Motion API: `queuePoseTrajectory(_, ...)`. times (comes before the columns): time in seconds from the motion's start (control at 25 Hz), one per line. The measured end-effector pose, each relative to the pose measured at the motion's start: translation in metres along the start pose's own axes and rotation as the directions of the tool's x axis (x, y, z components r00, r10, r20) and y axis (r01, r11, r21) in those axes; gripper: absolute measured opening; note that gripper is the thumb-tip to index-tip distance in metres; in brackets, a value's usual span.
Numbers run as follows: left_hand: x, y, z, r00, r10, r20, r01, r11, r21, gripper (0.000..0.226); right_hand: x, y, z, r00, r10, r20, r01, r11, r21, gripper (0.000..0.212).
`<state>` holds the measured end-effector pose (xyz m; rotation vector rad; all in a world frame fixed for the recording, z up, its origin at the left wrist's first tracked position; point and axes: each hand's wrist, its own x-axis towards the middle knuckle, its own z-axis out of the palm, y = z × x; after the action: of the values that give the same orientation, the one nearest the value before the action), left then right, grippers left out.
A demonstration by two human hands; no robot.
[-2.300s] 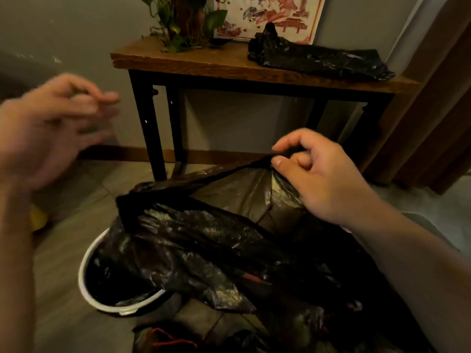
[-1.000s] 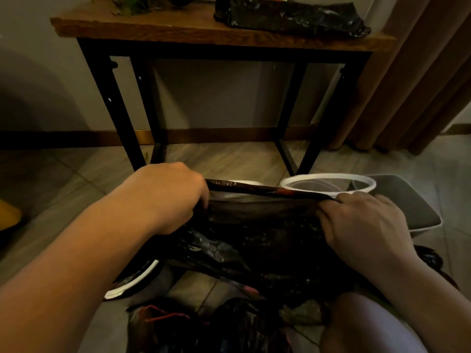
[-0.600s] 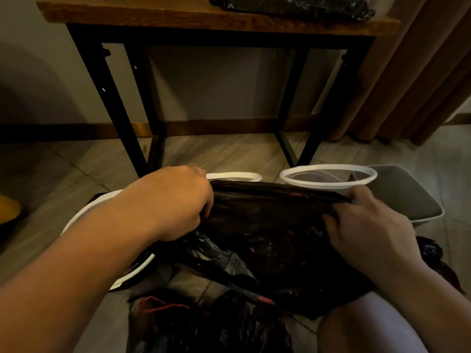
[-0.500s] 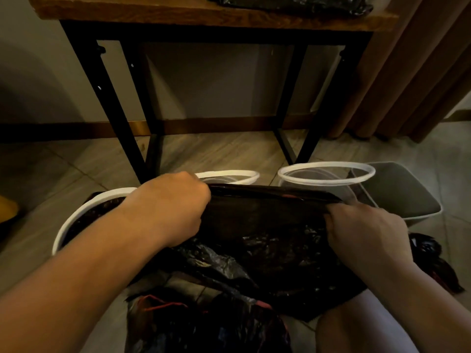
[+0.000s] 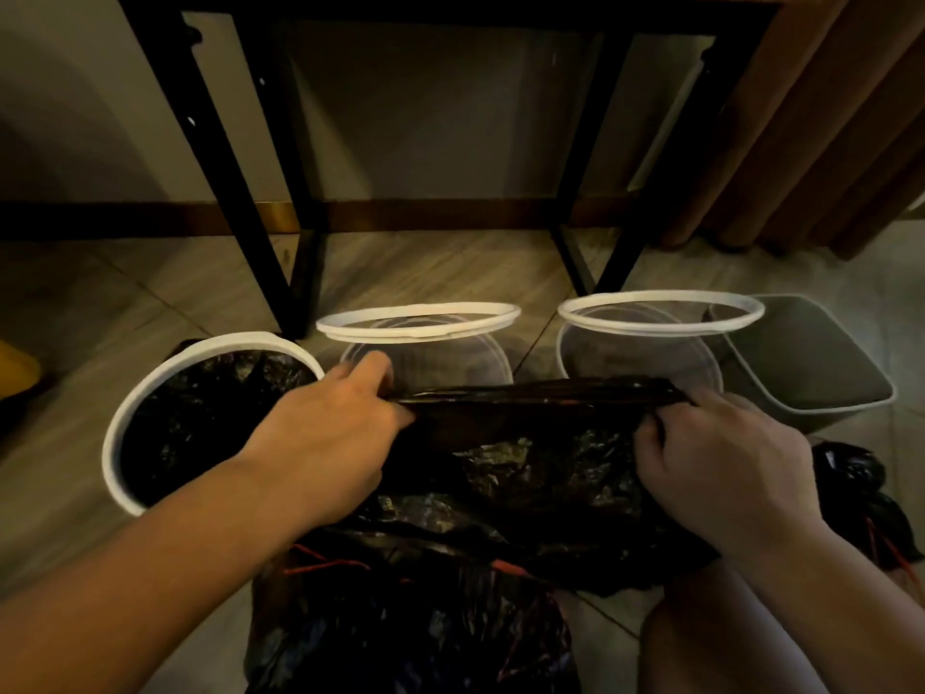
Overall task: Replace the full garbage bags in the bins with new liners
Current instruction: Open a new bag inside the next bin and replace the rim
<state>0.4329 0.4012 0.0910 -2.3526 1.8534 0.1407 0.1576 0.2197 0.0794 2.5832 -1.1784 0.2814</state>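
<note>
1. Two hands hold one black liner (image 5: 530,398) low over the floor, its top edge pulled into a taut band between them, just on the near side of the two clear bins
2. At the band's left end the left hand (image 5: 325,433) has its fingers (image 5: 370,373) curled round the gathered film; at the right end the right hand (image 5: 721,458) has its fingers (image 5: 660,433) folded down and clamped on it
3. Below the band the liner sags in crumpled folds onto a full bag (image 5: 410,633) with red cord, lying nearest on the floor
4. At left the white bin (image 5: 112,443) has black film inside; the middle clear bin (image 5: 420,325), the right clear bin (image 5: 660,313) and the grey bin (image 5: 811,373) at far right look unlined
5. Film this thin should be almost weightless, limp and slick, likely to cling shut and to tear if snagged on a rim
6. Best hold, I judge: the mouth hem at two opposite spots, one layer per hand, so it opens rather than slides as a flat sheet
</note>
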Motion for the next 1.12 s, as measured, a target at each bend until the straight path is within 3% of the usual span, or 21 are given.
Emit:
queuePoseTrajectory(0.12, 0.003, 0.004, 0.011, 0.997, -0.080, -0.018, 0.080, 0.996, 0.025, 0.026, 0.002, -0.010, 0.002, 0.999, 0.028, -0.018, -0.027, 0.998, 0.048, 0.030)
queuePoseTrajectory(0.2, 0.006, 0.004, 0.015, 0.997, -0.078, -0.009, 0.078, 0.994, 0.082, 0.022, 0.003, -0.013, 0.004, 0.999, 0.007, 0.037, -0.011, 0.996, 0.086, 0.016)
queuePoseTrajectory(0.32, 0.006, -0.002, 0.016, 0.994, -0.063, 0.085, 0.044, 0.977, 0.207, 0.021, 0.004, -0.008, 0.008, 0.985, -0.059, 0.165, 0.046, 0.996, 0.081, 0.017)
queuePoseTrajectory(0.52, 0.009, -0.009, 0.020, 0.960, -0.231, 0.157, 0.195, 0.958, 0.211, 0.026, 0.001, -0.011, 0.008, 0.936, -0.304, 0.178, 0.274, 0.946, 0.176, 0.041)
queuePoseTrajectory(0.64, 0.010, -0.019, 0.016, 0.933, -0.314, 0.175, 0.265, 0.930, 0.253, 0.038, -0.001, -0.012, 0.009, 0.881, -0.424, 0.210, 0.402, 0.905, 0.139, 0.041)
queuePoseTrajectory(0.76, 0.012, -0.024, 0.011, 0.921, -0.370, 0.120, 0.317, 0.893, 0.320, 0.044, 0.002, -0.020, 0.013, 0.915, -0.306, 0.262, 0.310, 0.950, 0.029, 0.026)
queuePoseTrajectory(0.88, 0.016, -0.031, 0.016, 0.977, -0.196, 0.080, 0.158, 0.926, 0.344, 0.028, 0.010, -0.026, 0.018, 0.942, -0.188, 0.277, 0.194, 0.981, 0.005, 0.035)
queuePoseTrajectory(1.0, 0.018, -0.051, 0.026, 0.989, 0.021, 0.146, -0.052, 0.977, 0.208, 0.035, 0.018, -0.026, 0.019, 0.956, -0.025, 0.293, 0.027, 1.000, -0.004, 0.036)
queuePoseTrajectory(1.12, 0.017, -0.062, 0.028, 0.981, 0.073, 0.182, -0.080, 0.996, 0.035, 0.044, 0.020, -0.028, 0.021, 0.984, 0.128, 0.125, -0.120, 0.990, -0.072, 0.055)
